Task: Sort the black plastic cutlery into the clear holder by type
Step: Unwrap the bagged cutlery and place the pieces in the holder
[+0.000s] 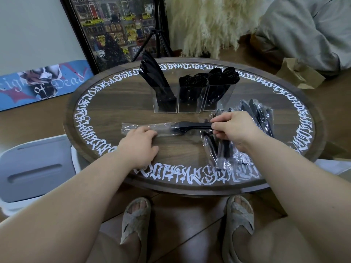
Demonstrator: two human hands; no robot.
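A clear three-compartment holder (pixel 187 106) stands at the middle back of the round table, with black knives in the left cell, forks in the middle one and spoons in the right one. My right hand (pixel 230 128) pinches the handles of a black cutlery set (pixel 191 126) that sticks halfway out of a clear plastic wrapper (pixel 133 128). My left hand (pixel 141 144) grips that wrapper near its middle and holds it against the tabletop. A pile of wrapped cutlery packs (pixel 237 141) lies under and behind my right hand.
The round wooden table (pixel 114 103) carries white lettering round its rim. A white bin (pixel 32 168) stands at the left on the floor. A framed picture (pixel 117 29), a tripod and a skateboard deck (pixel 41 84) stand behind the table. A brown paper bag (pixel 300 74) lies at the right.
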